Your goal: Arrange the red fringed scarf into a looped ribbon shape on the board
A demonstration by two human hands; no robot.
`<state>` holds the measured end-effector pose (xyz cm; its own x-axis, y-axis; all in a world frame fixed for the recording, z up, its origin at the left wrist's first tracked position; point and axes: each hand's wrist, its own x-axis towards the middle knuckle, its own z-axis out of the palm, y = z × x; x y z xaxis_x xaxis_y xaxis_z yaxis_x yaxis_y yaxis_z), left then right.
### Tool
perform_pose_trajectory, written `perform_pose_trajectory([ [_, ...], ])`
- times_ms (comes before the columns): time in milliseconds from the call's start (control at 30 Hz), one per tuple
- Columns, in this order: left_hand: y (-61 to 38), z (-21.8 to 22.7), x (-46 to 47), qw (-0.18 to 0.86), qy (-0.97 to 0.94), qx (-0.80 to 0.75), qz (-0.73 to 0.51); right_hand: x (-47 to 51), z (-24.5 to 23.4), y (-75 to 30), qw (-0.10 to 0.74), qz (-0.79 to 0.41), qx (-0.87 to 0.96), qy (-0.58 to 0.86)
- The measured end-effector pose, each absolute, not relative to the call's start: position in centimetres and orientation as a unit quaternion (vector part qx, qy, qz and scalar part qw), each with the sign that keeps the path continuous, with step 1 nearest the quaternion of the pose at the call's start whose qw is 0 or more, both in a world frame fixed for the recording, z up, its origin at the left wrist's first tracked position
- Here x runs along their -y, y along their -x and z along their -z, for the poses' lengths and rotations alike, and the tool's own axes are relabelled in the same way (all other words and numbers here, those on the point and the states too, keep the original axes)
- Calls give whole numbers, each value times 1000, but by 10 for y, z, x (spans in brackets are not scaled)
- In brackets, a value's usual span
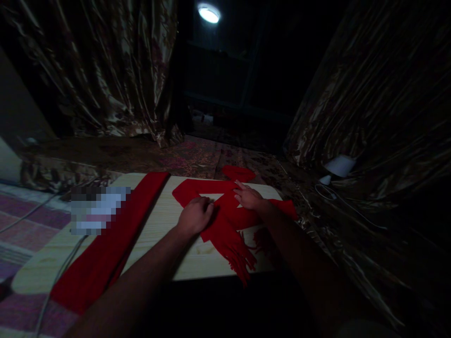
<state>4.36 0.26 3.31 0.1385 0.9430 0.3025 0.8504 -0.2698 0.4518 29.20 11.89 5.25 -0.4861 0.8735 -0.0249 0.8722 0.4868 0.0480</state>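
A red fringed scarf [225,230] lies crossed over itself on a light wooden board [165,220], leaving a small triangle of bare wood in its loop. My left hand [195,216] rests on the scarf with its fingers curled down onto the cloth at the loop's lower edge. My right hand [248,197] lies on the scarf's right band, fingers stretched out and pressing flat. The fringe ends hang toward the board's near edge.
A second red scarf [109,244] lies flat in a long strip on the board's left side. A blurred patch [97,209] sits at the left. Patterned curtains hang left and right; a lamp [209,14] glows above. A white object [340,165] and cable lie at right.
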Motion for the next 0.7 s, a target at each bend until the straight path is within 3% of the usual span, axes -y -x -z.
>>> perform_pose_trajectory([
  [167,-25,-41,-40,29,-746,-651,-140,-122,-45,-271,27,7,-817,-575],
  [400,-14,-3,-51,-3,-745,-646,-164,-128,-44,-272,91,61,-770,-629],
  [700,-15,-10,-57,-6,-701,-696,-157,-119,-43,-277,103,71,-797,-591],
])
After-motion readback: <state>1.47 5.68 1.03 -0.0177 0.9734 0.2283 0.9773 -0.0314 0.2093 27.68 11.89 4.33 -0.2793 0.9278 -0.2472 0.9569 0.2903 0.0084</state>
